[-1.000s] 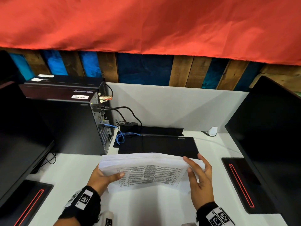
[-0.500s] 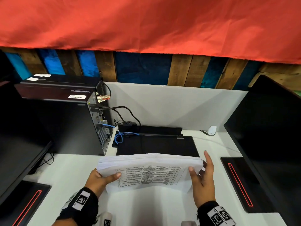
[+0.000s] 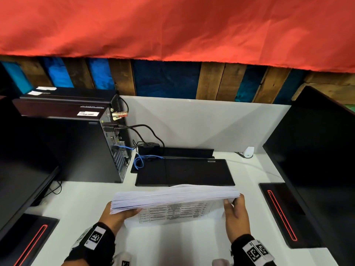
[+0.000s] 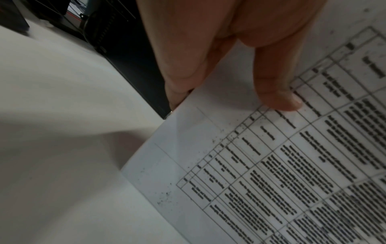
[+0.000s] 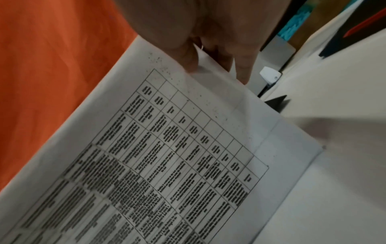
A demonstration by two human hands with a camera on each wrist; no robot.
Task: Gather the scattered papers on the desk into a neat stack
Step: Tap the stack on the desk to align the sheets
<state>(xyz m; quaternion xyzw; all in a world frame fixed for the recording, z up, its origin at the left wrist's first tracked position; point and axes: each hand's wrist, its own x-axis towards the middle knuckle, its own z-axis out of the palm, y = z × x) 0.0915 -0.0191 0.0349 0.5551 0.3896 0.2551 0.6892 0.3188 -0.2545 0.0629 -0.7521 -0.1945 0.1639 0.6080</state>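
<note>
Both hands hold one thick stack of papers (image 3: 172, 196) on edge, above the near middle of the white tabletop (image 3: 172, 244). The stack leans, its printed table facing the person and its top edge fanned slightly.

The left hand (image 3: 117, 214) grips the stack's left end: the thumb lies across the front sheet and the other fingers (image 4: 179, 79) curl round behind it. The right hand (image 3: 235, 214) grips the right end, thumb on the front sheet and fingers (image 5: 242, 66) behind the edge. In the right wrist view some sheets at that corner stick out unevenly. Whether the stack's bottom edge touches the tabletop cannot be told.

Just beyond the stack a flat black device (image 3: 184, 171) lies on the tabletop. Left of that stands a black computer tower (image 3: 76, 146) with cables, one of them blue (image 3: 140, 160), at its back. Dark monitors stand at the far left (image 3: 23, 169) and at the right (image 3: 317, 160). A small white object (image 3: 248, 152) sits by the white divider panel (image 3: 201, 123). Red cloth (image 3: 172, 25) hangs above.
</note>
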